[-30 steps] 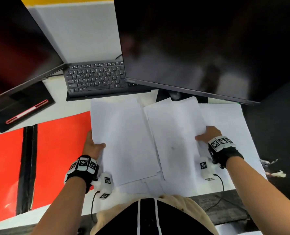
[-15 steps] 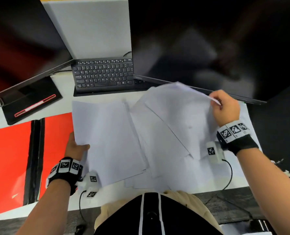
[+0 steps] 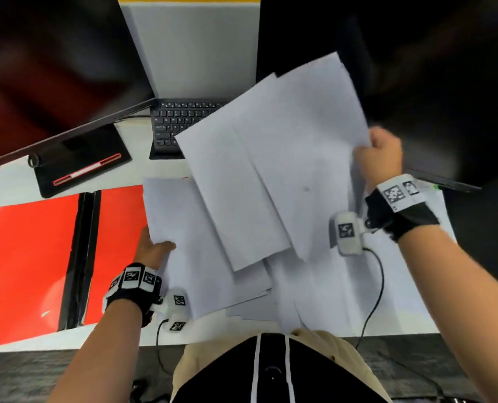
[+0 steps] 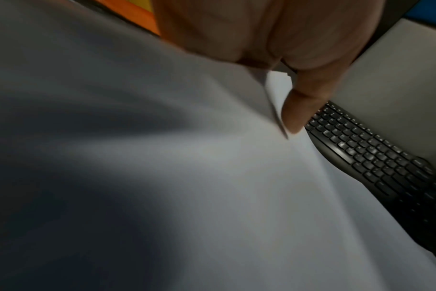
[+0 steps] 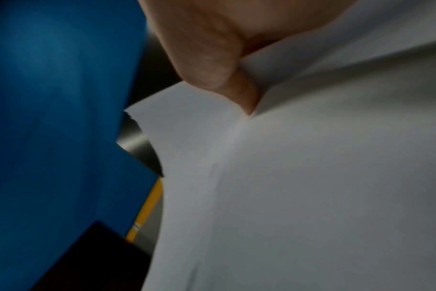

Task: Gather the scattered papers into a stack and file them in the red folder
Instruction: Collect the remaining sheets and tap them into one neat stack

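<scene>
My right hand (image 3: 380, 152) pinches the right edge of several white sheets (image 3: 271, 158) and holds them lifted and tilted above the desk; in the right wrist view the thumb (image 5: 207, 65) presses on their corner (image 5: 187, 122). My left hand (image 3: 154, 248) grips the left edge of a second bunch of white papers (image 3: 183, 228) that lies low by the desk, thumb on top; the left wrist view shows that thumb (image 4: 301, 106) on the paper (image 4: 212, 177). More sheets (image 3: 343, 286) lie spread on the white desk. The open red folder (image 3: 23, 257) lies flat at the left.
A black keyboard (image 3: 178, 120) sits behind the papers, partly covered by the lifted sheets. Two dark monitors (image 3: 52, 68) stand at the back, with a black stand base (image 3: 82, 167) at the left. Wrist-camera cables (image 3: 375, 286) trail over the desk's front edge.
My right hand has raised its sheets off the desk and higher, swinging them left over the other papers. My left hand has kept its hold on the left bunch.
</scene>
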A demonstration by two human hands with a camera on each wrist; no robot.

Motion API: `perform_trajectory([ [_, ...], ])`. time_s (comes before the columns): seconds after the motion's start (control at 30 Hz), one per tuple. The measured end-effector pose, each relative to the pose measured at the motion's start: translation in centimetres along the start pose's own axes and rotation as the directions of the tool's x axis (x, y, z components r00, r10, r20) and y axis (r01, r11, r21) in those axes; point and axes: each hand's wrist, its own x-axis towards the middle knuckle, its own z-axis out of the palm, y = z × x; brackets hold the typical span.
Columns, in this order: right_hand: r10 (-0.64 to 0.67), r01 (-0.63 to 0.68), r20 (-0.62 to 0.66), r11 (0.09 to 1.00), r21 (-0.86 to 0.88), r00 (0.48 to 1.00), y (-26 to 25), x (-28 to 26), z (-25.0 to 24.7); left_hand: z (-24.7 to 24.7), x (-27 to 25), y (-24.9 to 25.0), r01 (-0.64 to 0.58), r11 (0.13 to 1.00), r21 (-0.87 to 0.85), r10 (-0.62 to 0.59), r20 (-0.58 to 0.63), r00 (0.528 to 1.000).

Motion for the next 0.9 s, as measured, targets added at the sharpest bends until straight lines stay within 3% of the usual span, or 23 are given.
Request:
perform_trajectory([
  [0.1,0.177,-0.165,0.128,0.981,-0.104,0.976,2.1,-3.2,4.6,0.9,-0.9,0.2,0.042,0.991,-0.124,-0.045,-0.024,0.999],
  [0.23,0.359,-0.321,0.276,0.931,-0.174,0.892,5.1,-7.7,9.8,0.7,-0.6,-0.2,0.228,0.907,-0.354,-0.187,0.146,0.971],
  [0.3,0.416,-0.355,0.321,0.906,-0.231,0.851,5.8,-8.6,11.3,0.4,0.0,-0.3,0.211,0.892,-0.399,-0.185,0.104,0.977],
  [0.37,0.443,-0.353,0.349,0.889,-0.294,0.826,5.8,-9.1,12.1,0.1,0.5,-0.3,0.168,0.92,-0.353,-0.155,0.063,0.986],
  [0.57,0.45,-0.275,0.391,0.862,-0.426,0.803,4.8,-8.2,12.7,-0.8,1.4,-0.4,0.205,0.945,-0.257,-0.171,0.15,0.974],
  [0.7,0.468,-0.291,0.501,0.873,-0.392,0.728,3.9,-8.2,12.5,-0.7,1.5,0.2,0.043,0.999,0.029,-0.047,0.162,0.986],
  [0.77,0.472,-0.308,0.523,0.876,-0.372,0.71,3.6,-8.4,13.0,-0.6,1.3,0.0,0.022,0.997,0.078,-0.035,0.166,0.986],
  [0.9,0.405,-0.186,0.601,0.9,-0.394,0.689,2.3,-9.4,14.2,-0.8,1.5,-1.0,-0.018,0.995,0.094,0.002,0.16,0.987],
])
